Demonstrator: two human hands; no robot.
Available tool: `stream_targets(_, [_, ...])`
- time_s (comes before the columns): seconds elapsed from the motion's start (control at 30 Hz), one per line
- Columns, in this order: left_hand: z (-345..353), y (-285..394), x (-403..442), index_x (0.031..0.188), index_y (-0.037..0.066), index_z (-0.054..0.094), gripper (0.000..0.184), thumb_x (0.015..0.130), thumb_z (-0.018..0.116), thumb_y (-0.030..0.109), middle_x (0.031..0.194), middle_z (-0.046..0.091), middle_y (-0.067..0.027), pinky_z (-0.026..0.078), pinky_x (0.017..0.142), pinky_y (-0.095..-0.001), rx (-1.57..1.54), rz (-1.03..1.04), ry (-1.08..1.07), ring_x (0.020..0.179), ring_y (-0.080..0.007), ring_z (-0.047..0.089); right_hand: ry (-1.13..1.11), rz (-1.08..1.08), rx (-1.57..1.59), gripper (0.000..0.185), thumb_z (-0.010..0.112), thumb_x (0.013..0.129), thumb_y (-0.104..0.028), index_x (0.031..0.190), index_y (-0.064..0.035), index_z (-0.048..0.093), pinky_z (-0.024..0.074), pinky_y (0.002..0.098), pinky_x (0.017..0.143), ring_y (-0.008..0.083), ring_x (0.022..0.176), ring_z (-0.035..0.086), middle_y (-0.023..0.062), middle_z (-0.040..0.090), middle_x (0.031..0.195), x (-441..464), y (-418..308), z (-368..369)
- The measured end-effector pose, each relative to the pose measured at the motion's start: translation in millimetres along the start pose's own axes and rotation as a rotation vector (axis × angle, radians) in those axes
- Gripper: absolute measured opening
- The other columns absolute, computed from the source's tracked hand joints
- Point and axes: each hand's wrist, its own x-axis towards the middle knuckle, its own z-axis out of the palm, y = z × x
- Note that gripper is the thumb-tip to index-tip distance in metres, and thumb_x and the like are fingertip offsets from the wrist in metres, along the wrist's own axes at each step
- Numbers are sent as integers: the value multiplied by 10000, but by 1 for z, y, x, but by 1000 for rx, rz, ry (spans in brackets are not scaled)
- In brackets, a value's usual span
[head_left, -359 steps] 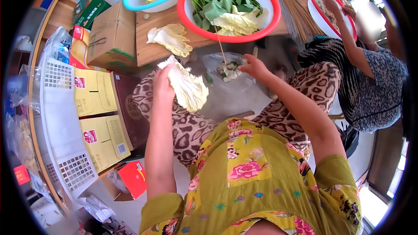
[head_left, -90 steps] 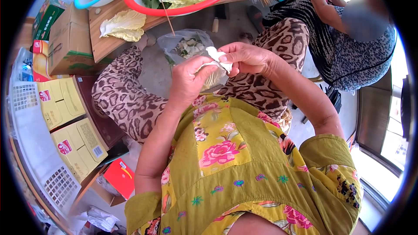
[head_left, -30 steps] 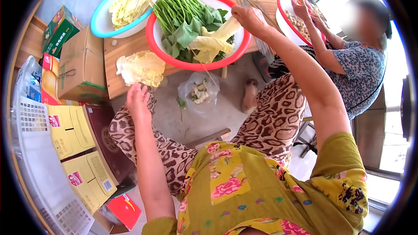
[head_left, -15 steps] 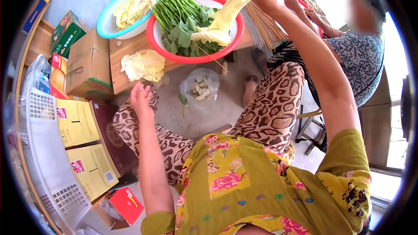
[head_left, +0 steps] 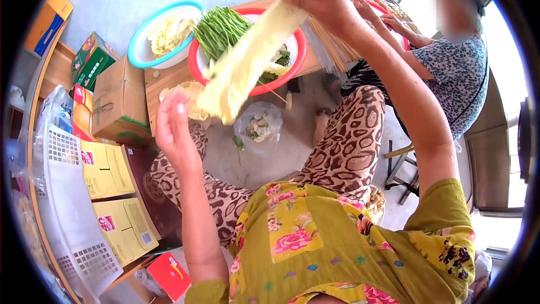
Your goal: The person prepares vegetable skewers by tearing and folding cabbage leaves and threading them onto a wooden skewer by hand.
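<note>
Left hand (head_left: 175, 135) loose, long pale yellow cabbage leaf (head_left: 241, 65) pinched by right hand (head_left: 322, 5)

Brown cardboard box (head_left: 121, 98) beside the brown wooden table (head_left: 152, 85); left hand near its front edge, fingers parted; leaf slanting before the red-rimmed round white basin (head_left: 303, 50), lower tip showing over open grey floor (head_left: 270, 163); right thumb and fingers gripping its upper end.

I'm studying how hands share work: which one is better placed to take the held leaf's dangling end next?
Likely the left hand: it appears empty, open and near the dangling end of the napa cabbage leaf, while the right hand grips the upper end.
</note>
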Motion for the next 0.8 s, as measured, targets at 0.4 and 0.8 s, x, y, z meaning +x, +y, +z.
stream_targets(0.4, [15, -9, -36, 1137, -26, 577, 298, 871, 632, 97, 976, 626, -5, 454, 774, -217, -71, -509, -673, 865, -52, 559, -426, 220, 384, 91, 583, 900, -96, 952, -23, 566, 442, 215, 710, 47, 780, 522, -13, 585, 814, -80, -52, 101])
stream_targets(0.8, [10, -28, -62, 975, -37, 656, 201, 861, 654, 128, 751, 586, 45, 405, 574, -200, 27, -564, -768, 677, -17, 483, -941, 451, 359, 274, 619, 886, -276, 931, -8, 586, 463, 252, 596, 101, 665, 543, 28, 585, 744, -99, -40, 97])
